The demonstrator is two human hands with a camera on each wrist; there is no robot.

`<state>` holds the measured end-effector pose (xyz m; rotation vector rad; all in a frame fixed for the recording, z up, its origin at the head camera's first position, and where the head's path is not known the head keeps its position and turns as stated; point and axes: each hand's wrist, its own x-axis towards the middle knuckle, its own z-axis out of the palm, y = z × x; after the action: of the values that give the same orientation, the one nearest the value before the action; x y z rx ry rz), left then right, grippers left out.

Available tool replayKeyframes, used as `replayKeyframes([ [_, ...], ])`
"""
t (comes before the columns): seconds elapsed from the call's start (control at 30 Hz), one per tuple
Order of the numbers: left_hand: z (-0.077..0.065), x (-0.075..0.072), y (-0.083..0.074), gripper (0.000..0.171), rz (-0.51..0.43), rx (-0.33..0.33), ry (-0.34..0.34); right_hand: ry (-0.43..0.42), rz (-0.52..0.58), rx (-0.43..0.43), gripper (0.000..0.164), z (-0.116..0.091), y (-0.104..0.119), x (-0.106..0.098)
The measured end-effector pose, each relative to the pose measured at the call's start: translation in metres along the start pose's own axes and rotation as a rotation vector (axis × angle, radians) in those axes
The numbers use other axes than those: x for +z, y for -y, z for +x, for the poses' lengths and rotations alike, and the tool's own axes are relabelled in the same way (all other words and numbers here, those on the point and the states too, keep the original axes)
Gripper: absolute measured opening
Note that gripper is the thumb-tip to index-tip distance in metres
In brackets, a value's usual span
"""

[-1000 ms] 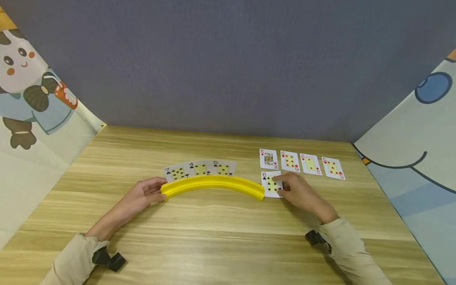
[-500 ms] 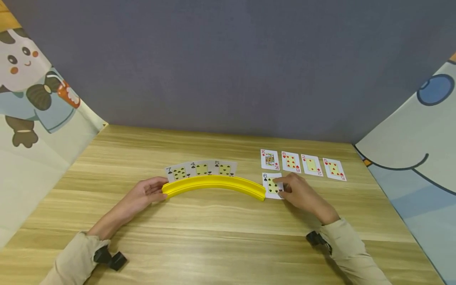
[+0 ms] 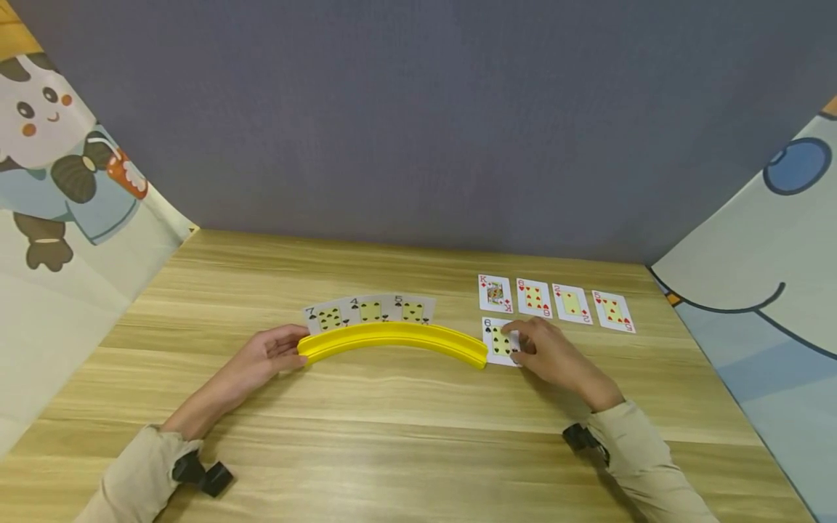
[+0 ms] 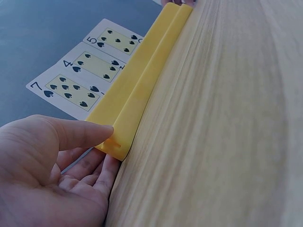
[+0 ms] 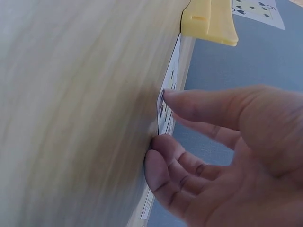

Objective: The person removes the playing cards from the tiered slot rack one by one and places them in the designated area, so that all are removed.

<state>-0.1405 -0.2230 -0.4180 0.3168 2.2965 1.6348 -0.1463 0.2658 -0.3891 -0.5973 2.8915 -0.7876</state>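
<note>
A curved yellow card holder (image 3: 392, 333) lies on the wooden table, with the seven, four and five of spades (image 3: 370, 311) standing in it. My left hand (image 3: 264, 352) grips its left end, thumb on the front and fingers behind, as the left wrist view shows. By the holder's right end the six of spades (image 3: 498, 340) lies face up on the table. My right hand (image 3: 552, 356) rests on that card's right side: thumb and index fingertips touch its face, spread apart. In the right wrist view the other fingers bend down to the tabletop beside the card.
Behind the right hand a row of red cards lies face up: king of diamonds (image 3: 495, 293), a red eight-like card (image 3: 534, 298), two of diamonds (image 3: 572, 303) and five of hearts (image 3: 613, 311). A grey partition (image 3: 418, 131) stands along the table's back edge.
The view has shifted very slightly. Both hands, the card holder and the cards keep their places relative to one another.
</note>
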Motion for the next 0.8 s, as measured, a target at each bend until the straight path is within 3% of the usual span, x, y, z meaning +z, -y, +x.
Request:
replayKeyframes([
  [0.2, 0.002, 0.0, 0.0, 0.056, -0.015, 0.001, 0.005, -0.038, -0.003, -0.065, 0.041, 0.005, -0.001, -0.002],
  [0.4, 0.002, -0.002, 0.001, 0.055, -0.011, 0.004, 0.001, -0.091, 0.02, -0.063, 0.04, 0.006, 0.005, -0.008],
  [0.63, 0.001, -0.001, 0.001, 0.054, -0.022, 0.009, -0.002, -0.169, 0.055, -0.106, 0.028, 0.011, 0.024, -0.005],
  [0.8, 0.002, 0.0, 0.001, 0.053, -0.02, 0.009, 0.003, -0.172, 0.052, -0.134, 0.015, 0.012, 0.043, 0.0],
])
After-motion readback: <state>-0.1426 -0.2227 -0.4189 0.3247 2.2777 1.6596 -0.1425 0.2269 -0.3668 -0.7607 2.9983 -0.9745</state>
